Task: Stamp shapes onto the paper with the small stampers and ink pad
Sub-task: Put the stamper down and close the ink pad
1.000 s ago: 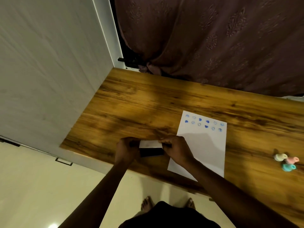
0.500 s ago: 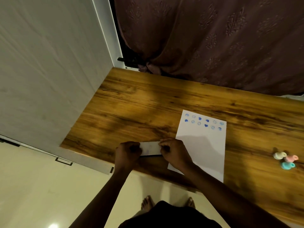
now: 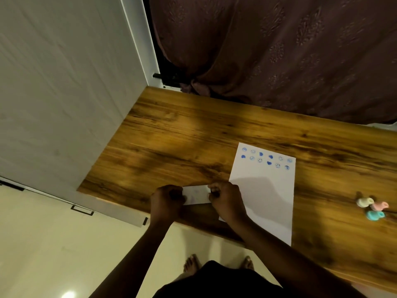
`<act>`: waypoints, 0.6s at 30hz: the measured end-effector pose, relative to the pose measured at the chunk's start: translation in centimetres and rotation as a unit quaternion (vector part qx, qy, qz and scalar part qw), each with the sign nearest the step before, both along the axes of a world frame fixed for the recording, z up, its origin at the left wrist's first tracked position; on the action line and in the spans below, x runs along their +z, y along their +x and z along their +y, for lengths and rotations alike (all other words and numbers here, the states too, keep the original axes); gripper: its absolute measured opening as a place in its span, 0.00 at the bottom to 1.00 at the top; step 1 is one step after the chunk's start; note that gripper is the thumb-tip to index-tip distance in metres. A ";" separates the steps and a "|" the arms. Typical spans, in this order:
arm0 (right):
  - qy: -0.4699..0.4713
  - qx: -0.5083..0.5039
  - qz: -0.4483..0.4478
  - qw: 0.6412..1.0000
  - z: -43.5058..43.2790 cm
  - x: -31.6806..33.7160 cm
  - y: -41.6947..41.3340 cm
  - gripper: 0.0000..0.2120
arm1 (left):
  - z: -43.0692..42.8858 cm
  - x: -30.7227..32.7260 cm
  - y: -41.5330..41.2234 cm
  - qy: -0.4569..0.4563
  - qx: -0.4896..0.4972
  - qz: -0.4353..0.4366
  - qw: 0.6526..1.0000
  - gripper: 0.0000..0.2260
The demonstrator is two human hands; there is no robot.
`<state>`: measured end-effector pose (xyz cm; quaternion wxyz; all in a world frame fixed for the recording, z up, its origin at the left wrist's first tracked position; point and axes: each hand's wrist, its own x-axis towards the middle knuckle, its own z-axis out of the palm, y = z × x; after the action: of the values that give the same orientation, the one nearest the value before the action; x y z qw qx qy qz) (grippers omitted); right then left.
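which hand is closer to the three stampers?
Right hand: it sits between the box and the stampers, though apart from them. Left hand is farther, beyond the box.

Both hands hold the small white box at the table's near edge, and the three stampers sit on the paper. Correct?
Not quite. In the head view the three stampers sit on the bare table, right of the paper. Both the left hand and the right hand do hold the white box.

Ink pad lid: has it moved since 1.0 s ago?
Yes. The white lid, held at each end by the left hand and right hand, has come down over the dark base, which no longer shows. It sits beside the paper.
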<state>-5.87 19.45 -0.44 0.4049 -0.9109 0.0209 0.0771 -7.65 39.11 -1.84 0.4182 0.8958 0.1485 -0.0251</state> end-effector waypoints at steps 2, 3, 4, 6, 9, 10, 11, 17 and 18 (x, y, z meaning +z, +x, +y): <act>0.012 -0.020 0.017 1.000 0.1 0.0 0.2 0.11 | -0.2 0.2 -0.1 -0.007 0.008 0.005 1.000 0.13; 0.019 -0.030 0.024 0.999 0.1 0.1 0.2 0.11 | -0.3 0.3 -0.1 -0.017 0.014 0.007 1.000 0.13; 0.025 -0.039 0.028 0.999 0.0 0.2 0.2 0.12 | -0.5 0.5 0.0 -0.027 0.018 0.006 0.999 0.13; 0.031 -0.053 0.023 0.998 -0.5 0.6 0.2 0.13 | -1.0 0.9 0.2 -0.046 0.022 0.001 0.999 0.13; 0.038 -0.072 0.002 0.997 -2.2 1.6 0.4 0.13 | -2.4 1.8 1.1 -0.050 -0.008 -0.017 0.999 0.13; 0.036 -0.079 -0.005 0.996 -3.0 2.0 0.5 0.13 | -3.0 2.2 1.4 -0.052 -0.019 -0.021 0.998 0.13; 0.032 -0.086 -0.011 0.996 -3.7 2.3 0.5 0.13 | -3.7 2.5 1.8 -0.058 -0.025 -0.021 0.998 0.13; 0.024 -0.163 -0.046 0.985 -9.5 3.9 -0.4 0.14 | -10.3 4.0 3.6 -0.083 -0.065 -0.030 0.994 0.13; 0.026 -0.177 -0.047 0.983 -10.5 4.1 -0.7 0.14 | -11.6 4.3 3.8 -0.091 -0.074 -0.029 0.993 0.13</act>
<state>-6.55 8.92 3.64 0.4362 -0.8845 0.1610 -0.0383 -3.85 27.49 2.44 0.4992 0.8628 0.0671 -0.0436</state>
